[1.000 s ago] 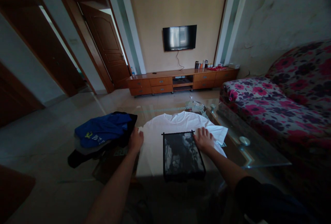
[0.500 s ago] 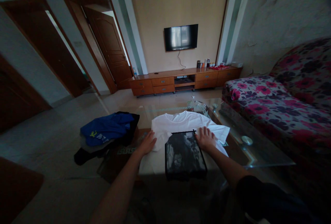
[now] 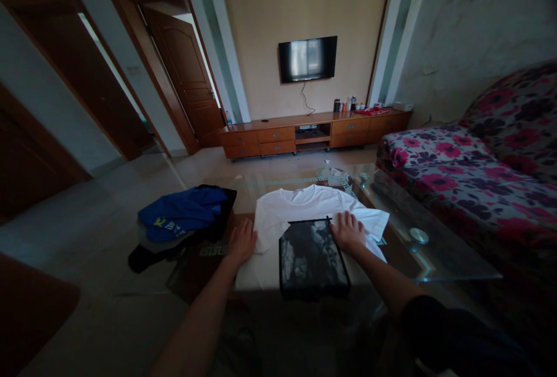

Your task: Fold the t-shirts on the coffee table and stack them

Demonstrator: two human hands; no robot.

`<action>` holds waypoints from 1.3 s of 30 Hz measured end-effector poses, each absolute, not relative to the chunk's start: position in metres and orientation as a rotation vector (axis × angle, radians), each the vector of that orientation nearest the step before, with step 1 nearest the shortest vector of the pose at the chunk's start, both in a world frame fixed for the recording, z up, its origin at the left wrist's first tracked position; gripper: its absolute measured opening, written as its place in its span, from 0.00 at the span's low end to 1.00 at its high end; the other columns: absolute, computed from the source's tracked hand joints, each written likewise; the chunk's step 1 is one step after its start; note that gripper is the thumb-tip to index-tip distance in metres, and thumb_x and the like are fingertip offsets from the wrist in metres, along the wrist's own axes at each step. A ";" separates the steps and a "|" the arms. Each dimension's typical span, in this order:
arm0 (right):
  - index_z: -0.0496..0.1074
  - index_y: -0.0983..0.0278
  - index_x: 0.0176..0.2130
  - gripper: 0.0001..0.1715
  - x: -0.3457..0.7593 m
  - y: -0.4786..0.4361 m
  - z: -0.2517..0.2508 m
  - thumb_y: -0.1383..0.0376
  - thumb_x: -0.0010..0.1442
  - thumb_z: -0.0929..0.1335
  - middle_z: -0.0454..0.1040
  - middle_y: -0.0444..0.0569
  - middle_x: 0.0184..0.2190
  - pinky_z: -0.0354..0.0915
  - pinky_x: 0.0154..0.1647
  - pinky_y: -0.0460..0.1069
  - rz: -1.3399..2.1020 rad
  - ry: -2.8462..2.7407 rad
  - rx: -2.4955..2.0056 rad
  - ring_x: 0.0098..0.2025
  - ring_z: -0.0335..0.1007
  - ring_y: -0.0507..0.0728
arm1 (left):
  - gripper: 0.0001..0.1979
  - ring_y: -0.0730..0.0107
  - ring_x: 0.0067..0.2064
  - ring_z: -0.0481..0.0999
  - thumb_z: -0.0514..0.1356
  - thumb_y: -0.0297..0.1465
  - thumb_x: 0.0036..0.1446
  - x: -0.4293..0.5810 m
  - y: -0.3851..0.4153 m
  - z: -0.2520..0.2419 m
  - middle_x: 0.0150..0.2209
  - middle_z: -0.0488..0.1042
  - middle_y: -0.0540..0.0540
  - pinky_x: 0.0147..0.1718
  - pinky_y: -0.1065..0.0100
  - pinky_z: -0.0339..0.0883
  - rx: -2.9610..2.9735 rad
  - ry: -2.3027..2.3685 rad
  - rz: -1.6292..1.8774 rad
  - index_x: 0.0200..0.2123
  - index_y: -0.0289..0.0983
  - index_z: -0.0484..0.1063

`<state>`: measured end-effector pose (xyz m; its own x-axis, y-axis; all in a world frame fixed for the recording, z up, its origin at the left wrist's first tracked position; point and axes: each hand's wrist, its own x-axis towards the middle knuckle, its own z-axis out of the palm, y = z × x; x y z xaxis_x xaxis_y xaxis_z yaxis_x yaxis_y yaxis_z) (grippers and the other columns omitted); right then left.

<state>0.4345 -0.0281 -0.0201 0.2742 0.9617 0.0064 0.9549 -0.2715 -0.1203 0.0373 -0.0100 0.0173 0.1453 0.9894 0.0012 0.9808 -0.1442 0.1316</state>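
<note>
I can't tell whether my left grip [image 3: 243, 239] pinches the shirt [image 3: 296, 200] edge; my right grip [image 3: 349, 229] lies spread on it.

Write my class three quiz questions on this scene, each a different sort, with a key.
1. True or false: the blue garment lies on top of the white T-shirt.
2. Fill in: the table has a ____ top.
3. Choose: as pictured, which corner of the dark print is the right hand nearest? A) bottom left; B) top right; C) bottom right.

Key: 1 false; 2 glass; 3 B.
</note>
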 end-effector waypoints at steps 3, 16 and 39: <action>0.49 0.66 0.73 0.44 0.435 -0.028 -0.022 0.44 0.70 0.51 0.42 0.60 0.74 0.38 0.69 0.62 0.094 -1.832 -2.420 0.73 0.36 0.67 | 0.25 0.61 0.72 0.51 0.45 0.35 0.68 0.033 -0.006 0.022 0.70 0.57 0.40 0.68 0.55 0.43 2.259 1.918 0.215 0.66 0.39 0.60; 0.50 0.66 0.72 0.43 0.432 -0.030 -0.021 0.45 0.70 0.52 0.44 0.59 0.74 0.39 0.68 0.61 0.047 -1.820 -2.429 0.73 0.38 0.67 | 0.16 0.70 0.35 0.69 0.63 0.26 0.40 -0.008 -0.011 0.040 0.34 0.71 0.54 0.33 0.73 0.60 2.091 1.596 0.019 0.36 0.39 0.67; 0.50 0.66 0.72 0.43 0.431 -0.032 -0.019 0.45 0.70 0.52 0.44 0.59 0.74 0.39 0.69 0.62 0.064 -1.821 -2.407 0.73 0.38 0.67 | 0.10 0.52 0.56 0.69 0.57 0.24 0.50 0.026 -0.020 0.057 0.50 0.72 0.39 0.54 0.55 0.63 2.419 1.859 0.058 0.35 0.40 0.74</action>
<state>0.4313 -0.0321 -0.0187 0.2739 0.9609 0.0401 0.9557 -0.2673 -0.1228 0.0263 -0.0199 0.0575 0.2583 0.9657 -0.0251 0.9623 -0.2550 0.0947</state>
